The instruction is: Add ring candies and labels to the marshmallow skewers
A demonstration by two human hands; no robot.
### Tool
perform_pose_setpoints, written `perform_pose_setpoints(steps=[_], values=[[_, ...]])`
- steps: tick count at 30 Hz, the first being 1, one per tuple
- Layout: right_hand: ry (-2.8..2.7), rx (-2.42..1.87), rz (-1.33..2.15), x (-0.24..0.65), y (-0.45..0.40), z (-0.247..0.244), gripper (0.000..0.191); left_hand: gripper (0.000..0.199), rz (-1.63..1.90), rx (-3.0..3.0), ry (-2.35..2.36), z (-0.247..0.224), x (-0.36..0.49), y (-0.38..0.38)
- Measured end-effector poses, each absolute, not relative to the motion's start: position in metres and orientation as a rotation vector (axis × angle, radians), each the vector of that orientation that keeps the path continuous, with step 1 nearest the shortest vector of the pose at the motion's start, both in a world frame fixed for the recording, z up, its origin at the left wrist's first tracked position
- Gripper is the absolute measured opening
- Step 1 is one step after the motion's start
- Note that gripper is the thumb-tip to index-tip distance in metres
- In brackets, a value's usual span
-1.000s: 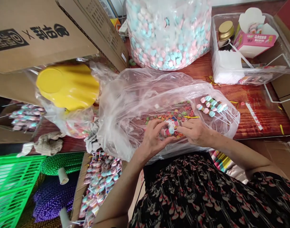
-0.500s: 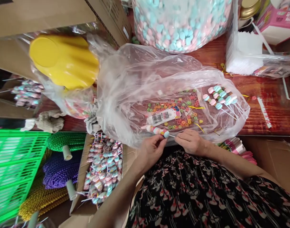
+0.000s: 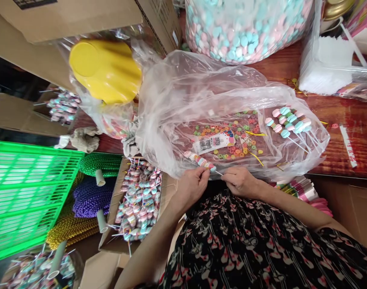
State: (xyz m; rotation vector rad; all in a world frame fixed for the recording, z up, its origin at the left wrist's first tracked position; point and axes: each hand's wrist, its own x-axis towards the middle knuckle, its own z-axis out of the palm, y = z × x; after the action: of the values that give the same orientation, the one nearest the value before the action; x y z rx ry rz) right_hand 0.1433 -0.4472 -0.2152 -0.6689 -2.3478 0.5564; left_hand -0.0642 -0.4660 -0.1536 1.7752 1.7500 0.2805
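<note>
A candy skewer (image 3: 201, 161) of pink, white and blue pieces slants over the near edge of a clear plastic bag (image 3: 159, 132). My right hand (image 3: 241, 182) is closed on its white stick. My left hand (image 3: 193, 184) pinches at the lower candy end, its fingertips partly hiding what they grip. Just beyond lies a white printed tube (image 3: 213, 142) among small ring candies (image 3: 237, 151) in orange, green and red. Several finished-looking candy skewers (image 3: 287, 120) rest at the bag's right end, sticks pointing toward me.
A large bag of pastel candies (image 3: 231, 40) stands at the back. A yellow container (image 3: 106, 72) lies at left, above a box of candy skewers (image 3: 139, 204) and a green crate (image 3: 29, 192). White sheets (image 3: 326, 64) stand in a clear holder at right.
The view has shifted left, so the scene sits farther right. Both hands stay at the skewer, and my left fingers have closed over its lower end.
</note>
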Motion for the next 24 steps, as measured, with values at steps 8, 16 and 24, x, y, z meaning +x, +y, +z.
perform_pose_setpoints(steps=[8, 16, 24], values=[[-2.475, -0.693, 0.412, 0.141, -0.448, -0.213, 0.019, 0.027, -0.115, 2.1, 1.863, -0.144, -0.054, -0.462], [-2.434, -0.869, 0.557, 0.139, -0.451, -0.216, 0.016, 0.025, -0.337, 2.132, 1.849, -0.144, -0.052, -0.457], [-2.439, -0.96, 0.513, 0.134, -0.449, -0.214, 0.017, 0.024, -0.121, 2.205, 1.737, -0.132, -0.047, -0.462]])
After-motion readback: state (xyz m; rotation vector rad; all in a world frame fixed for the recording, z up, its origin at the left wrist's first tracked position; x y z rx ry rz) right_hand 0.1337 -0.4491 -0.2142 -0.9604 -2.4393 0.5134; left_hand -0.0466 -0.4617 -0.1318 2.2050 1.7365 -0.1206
